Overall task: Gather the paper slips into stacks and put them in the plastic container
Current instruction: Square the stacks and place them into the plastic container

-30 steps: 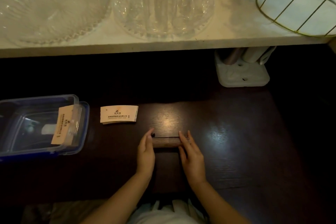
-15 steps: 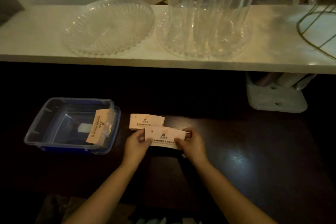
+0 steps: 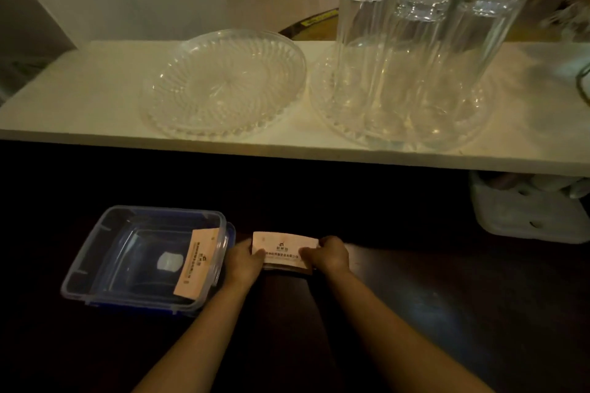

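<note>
Both hands hold one stack of paper slips (image 3: 282,249) low over the dark bench (image 3: 431,313), just to the right of the plastic container (image 3: 95,265). The left hand (image 3: 244,260) has its grip closed on the stack's left end, thumb on the printed top slip and fingers curled beneath; the right hand (image 3: 329,255) is closed on the right end in the same way. The top slip faces up, pale with a small logo and a line of print, and darker slip edges show below it along the near side. Whether the stack's underside touches the bench cannot be told. The container is clear with a blue rim and sits open on the bench, close to the left hand. Inside it, another stack of slips (image 3: 198,262) leans on edge against the right wall, print side showing. Above the bench runs a white shelf (image 3: 79,99) carrying a clear glass plate (image 3: 223,83) and, to its right, upturned drinking glasses (image 3: 415,51) standing on a second glass dish.
</note>
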`<control>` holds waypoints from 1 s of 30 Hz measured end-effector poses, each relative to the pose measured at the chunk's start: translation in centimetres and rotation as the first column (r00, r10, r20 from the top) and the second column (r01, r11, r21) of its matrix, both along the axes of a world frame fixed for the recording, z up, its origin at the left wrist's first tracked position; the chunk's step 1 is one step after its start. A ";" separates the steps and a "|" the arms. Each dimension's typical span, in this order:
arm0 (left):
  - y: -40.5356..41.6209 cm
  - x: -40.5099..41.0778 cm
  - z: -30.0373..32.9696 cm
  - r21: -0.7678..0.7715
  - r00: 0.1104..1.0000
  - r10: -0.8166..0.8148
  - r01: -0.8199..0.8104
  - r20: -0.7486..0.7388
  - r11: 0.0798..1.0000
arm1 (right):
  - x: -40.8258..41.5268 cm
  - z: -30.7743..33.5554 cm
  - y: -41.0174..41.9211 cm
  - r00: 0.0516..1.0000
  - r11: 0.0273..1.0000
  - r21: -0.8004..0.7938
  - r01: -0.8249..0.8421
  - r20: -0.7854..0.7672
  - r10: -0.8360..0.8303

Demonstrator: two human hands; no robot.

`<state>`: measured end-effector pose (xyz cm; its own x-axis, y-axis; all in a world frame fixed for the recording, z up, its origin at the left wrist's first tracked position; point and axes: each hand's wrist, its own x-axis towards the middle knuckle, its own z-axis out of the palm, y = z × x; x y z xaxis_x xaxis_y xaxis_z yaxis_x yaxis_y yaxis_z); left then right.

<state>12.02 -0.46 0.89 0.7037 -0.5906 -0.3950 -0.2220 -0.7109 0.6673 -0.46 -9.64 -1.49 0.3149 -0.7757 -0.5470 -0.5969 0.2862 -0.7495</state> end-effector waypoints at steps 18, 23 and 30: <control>1.8 -2.2 -1.0 -0.034 0.901 0.065 -0.088 -0.429 0.996 | -3.4 -1.1 1.6 0.997 0.999 -0.043 0.016 0.081 -0.013; 2.5 -7.2 -1.6 -0.286 0.826 0.189 -0.385 -0.531 0.877 | -8.7 -1.4 4.2 0.975 0.895 -0.438 -0.084 0.148 0.163; 2.1 -10.5 -2.9 -0.394 0.872 0.173 -0.374 -0.458 0.840 | -12.3 -2.2 6.6 0.976 0.737 -0.656 -0.160 0.005 0.217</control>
<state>1.48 1.69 -2.05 0.7091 -0.5776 -0.4044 0.2835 -0.2916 0.9136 -12.74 -3.02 -3.68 0.5119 -0.8535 0.0979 -0.5189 -0.3979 -0.7566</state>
